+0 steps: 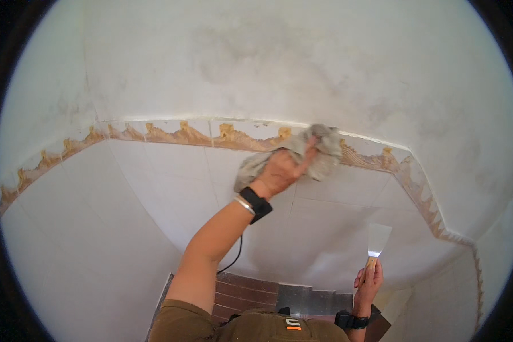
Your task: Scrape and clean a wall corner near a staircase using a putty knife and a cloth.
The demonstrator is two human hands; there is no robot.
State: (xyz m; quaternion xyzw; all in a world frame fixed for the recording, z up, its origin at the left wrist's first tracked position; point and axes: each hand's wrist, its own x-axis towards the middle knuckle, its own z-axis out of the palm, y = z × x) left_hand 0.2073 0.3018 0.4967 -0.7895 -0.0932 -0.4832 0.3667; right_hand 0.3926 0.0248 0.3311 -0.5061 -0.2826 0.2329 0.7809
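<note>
My left hand (283,171) is stretched up to the wall, pressing a crumpled grey cloth (326,154) against the decorative border tiles (239,137). The fingers are slightly blurred, and the cloth bunches on both sides of them. Lower down on the right, my right hand (370,279) grips the wooden handle of a putty knife (378,240). Its wide metal blade points upward, apart from the wall as far as I can see. Black straps circle both wrists, and a pale band sits on the left one.
White tiles (159,171) cover the wall below the border. Above it, the painted plaster (268,62) has grey smudges. A thin black cable (233,259) hangs near my left forearm. Reddish-brown flooring (245,289) and dark grey blocks (316,302) show at the bottom.
</note>
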